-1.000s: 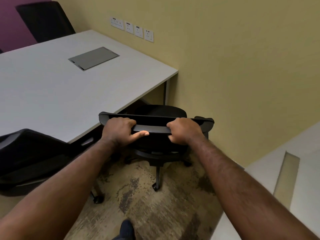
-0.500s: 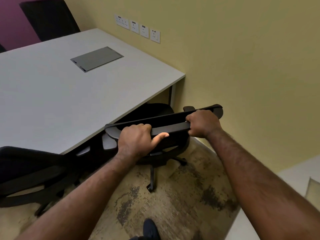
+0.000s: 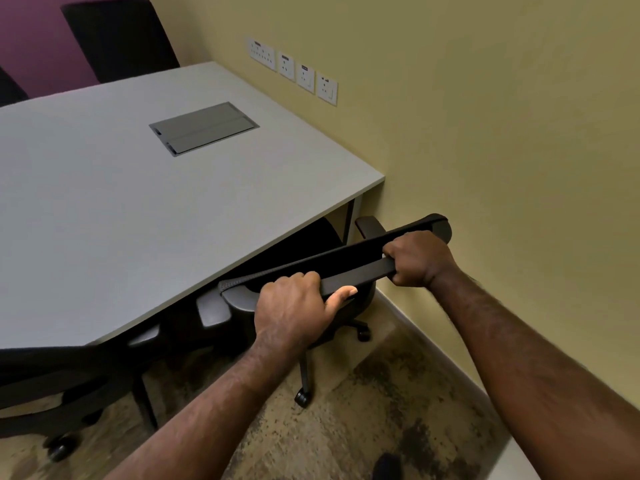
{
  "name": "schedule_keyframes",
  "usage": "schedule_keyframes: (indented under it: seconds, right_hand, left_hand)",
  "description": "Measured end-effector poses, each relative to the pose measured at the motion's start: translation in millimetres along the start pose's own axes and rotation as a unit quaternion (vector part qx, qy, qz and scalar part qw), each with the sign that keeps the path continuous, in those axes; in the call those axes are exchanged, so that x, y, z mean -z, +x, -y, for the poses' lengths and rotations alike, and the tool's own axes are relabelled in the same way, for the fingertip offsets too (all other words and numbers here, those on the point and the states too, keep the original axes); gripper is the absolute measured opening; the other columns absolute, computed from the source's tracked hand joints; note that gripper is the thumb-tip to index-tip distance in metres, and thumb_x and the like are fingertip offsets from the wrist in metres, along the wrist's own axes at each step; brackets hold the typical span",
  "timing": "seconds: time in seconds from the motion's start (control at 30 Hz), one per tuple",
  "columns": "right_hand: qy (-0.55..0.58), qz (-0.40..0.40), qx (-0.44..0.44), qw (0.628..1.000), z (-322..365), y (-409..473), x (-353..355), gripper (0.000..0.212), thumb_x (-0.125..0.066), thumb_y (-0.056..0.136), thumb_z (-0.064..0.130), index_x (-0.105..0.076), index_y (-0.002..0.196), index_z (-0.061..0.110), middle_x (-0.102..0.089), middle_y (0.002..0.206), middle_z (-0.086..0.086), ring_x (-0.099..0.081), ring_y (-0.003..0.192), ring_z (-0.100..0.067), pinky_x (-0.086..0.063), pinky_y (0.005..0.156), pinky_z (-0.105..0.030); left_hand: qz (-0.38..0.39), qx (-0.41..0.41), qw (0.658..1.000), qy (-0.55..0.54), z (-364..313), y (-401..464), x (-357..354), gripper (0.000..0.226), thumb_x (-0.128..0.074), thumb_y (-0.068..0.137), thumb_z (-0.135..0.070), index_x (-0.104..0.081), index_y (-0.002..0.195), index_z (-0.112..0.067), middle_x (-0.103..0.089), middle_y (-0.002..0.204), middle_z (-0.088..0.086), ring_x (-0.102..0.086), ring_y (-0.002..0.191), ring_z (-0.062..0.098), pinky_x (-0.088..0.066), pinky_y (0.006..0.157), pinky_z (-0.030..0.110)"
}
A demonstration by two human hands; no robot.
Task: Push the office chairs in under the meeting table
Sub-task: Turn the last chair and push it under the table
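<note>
Side wall (image 3: 502, 116): painted pale yellow, running along the right of the room.
Back wall (image 3: 31, 39): painted purple, seen at the upper left.
Sockets (image 3: 292, 69): four white plates set in a row on the yellow wall, just above the far corner of the furniture.
Skirting (image 3: 433, 344): a pale strip fitted along the foot of the yellow wall.
Carpet (image 3: 363, 427): beige, mottled with dark patches, laid up to the skirting.
Shoe (image 3: 388, 467): a dark toe seen at the bottom edge, on the carpet.
</note>
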State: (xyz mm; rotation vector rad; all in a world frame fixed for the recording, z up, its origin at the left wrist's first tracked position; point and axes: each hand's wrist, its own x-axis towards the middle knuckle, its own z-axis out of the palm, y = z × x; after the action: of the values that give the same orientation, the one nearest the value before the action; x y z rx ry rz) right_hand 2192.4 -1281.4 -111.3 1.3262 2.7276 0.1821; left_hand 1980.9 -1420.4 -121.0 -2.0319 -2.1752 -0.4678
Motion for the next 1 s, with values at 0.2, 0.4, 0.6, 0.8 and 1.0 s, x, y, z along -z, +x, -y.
schedule_keyframes:
  seconds: [0.2,0.4,0.6,0.8,1.0]
  right_hand:
    - [0.000,0.001,0.079,0.997,-44.3,45.4,-3.1,0.018,-0.065,0.068,0.032,-0.063,0.082,0.020,-0.066,0.080,0.000,-0.062,0.075,-0.025,-0.047,0.062,-0.032]
    - [0.006,-0.010,0.151,0.988,-79.5,93.0,-5.3,0.019,-0.065,0.066,0.031,-0.061,0.081,0.019,-0.066,0.080,-0.001,-0.061,0.074,-0.025,-0.033,0.058,-0.029]
    - [0.008,-0.011,0.192,0.981,-95.6,135.5,-5.4,0.020,-0.064,0.068,0.031,-0.047,0.075,0.024,-0.064,0.081,-0.003,-0.061,0.075,-0.026,-0.028,0.058,-0.030]
    - [-0.002,-0.022,0.210,0.978,-102.3,177.8,-6.8,0.019,-0.063,0.069,0.032,-0.046,0.073,0.023,-0.065,0.081,-0.004,-0.061,0.075,-0.028,-0.029,0.057,-0.030]
    - [0.000,-0.028,0.225,0.974,-95.9,213.8,-4.2,0.022,-0.061,0.070,0.033,-0.042,0.072,0.024,-0.052,0.071,0.001,-0.050,0.064,-0.024,-0.027,0.055,-0.030]
  left_hand:
    - [-0.004,0.037,0.999,0.036,-24.0,36.9,-13.4,0.067,-0.010,0.083,-0.085,-0.036,0.061,-0.028,-0.033,0.050,-0.011,-0.032,0.041,0.006,-0.024,0.041,0.023]
    - [-0.009,0.089,0.994,0.063,-39.4,75.5,-29.5,0.067,-0.015,0.083,-0.085,-0.039,0.059,-0.027,-0.036,0.050,-0.011,-0.033,0.040,0.006,-0.024,0.039,0.020]
    - [-0.020,0.120,0.989,0.079,-40.3,109.8,-35.8,0.070,-0.011,0.082,-0.087,-0.037,0.057,-0.026,-0.038,0.049,-0.010,-0.036,0.041,0.008,-0.028,0.039,0.022]
    - [-0.026,0.138,0.986,0.084,-30.6,139.1,-41.4,0.070,-0.015,0.082,-0.086,-0.036,0.056,-0.025,-0.038,0.048,-0.010,-0.035,0.041,0.009,-0.018,0.041,0.023]
    - [-0.032,0.150,0.984,0.091,-9.0,163.3,-42.6,0.069,-0.018,0.082,-0.086,-0.031,0.054,-0.024,-0.035,0.047,-0.011,-0.031,0.041,0.009,-0.014,0.043,0.022]
